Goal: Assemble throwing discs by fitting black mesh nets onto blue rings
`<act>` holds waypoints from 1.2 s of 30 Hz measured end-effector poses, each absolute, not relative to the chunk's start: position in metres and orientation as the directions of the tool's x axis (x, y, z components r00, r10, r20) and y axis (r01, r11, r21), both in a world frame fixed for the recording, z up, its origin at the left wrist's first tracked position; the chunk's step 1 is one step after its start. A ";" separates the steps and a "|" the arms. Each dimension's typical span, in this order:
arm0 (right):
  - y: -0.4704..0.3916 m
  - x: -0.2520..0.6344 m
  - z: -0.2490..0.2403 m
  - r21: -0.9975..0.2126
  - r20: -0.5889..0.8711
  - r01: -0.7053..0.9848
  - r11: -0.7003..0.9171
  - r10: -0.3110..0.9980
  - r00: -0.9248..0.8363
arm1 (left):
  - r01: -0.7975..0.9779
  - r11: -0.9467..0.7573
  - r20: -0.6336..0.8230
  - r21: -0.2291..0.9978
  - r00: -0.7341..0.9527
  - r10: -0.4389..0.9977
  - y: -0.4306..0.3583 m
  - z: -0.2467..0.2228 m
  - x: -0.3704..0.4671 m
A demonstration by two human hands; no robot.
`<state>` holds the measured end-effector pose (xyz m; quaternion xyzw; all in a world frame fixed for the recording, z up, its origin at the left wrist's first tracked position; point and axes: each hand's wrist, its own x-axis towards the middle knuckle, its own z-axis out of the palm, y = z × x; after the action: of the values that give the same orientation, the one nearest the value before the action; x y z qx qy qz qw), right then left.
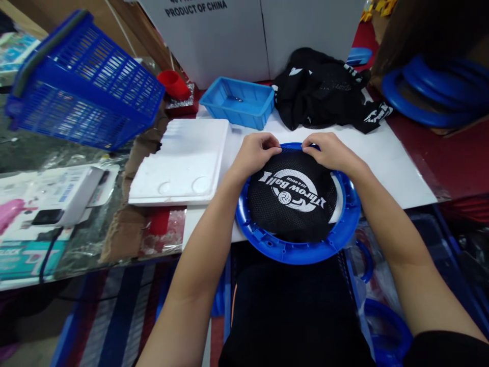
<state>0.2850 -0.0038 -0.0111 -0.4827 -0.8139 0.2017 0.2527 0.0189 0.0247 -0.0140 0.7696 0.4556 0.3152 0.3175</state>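
Note:
A blue plastic ring (298,253) lies at the table's front edge, partly over the lap. Inside it rests a round black mesh (267,204) with white "Throw Ball" lettering; at its right side a gap shows the white surface below. My left hand (260,151) pinches the mesh at the ring's far rim, left of centre. Just to the right, my right hand (324,150) pinches the mesh edge at the same rim. Both hands' fingertips are closed, a short distance apart. More black mesh pieces (321,92) are heaped behind the ring.
A light blue tray (237,114) with small metal bits stands behind, beside a red cup (174,85). White foam (183,163) lies left, near a blue basket (87,86). Blue rings (424,112) sit in a box at right. A white carton (221,46) stands behind.

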 end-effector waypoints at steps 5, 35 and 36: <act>-0.003 0.281 -0.010 -0.527 0.187 0.743 0.413 0.909 -0.373 | 0.431 -0.315 0.147 0.846 0.379 0.914 0.033 -0.017 0.017; 0.030 0.273 -0.025 -0.527 0.148 0.744 0.411 0.907 -0.395 | 0.364 -0.167 0.082 0.916 0.239 0.968 0.038 -0.029 0.011; 0.030 0.273 -0.024 -0.537 0.121 0.748 0.391 0.913 -0.390 | 0.355 -0.156 0.071 0.922 0.242 0.968 0.038 -0.029 0.010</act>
<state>0.2732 0.0299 -0.0235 -0.5134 -0.8086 0.2027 0.2035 0.0103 0.0377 -0.0286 0.6670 0.4958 0.3652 0.4195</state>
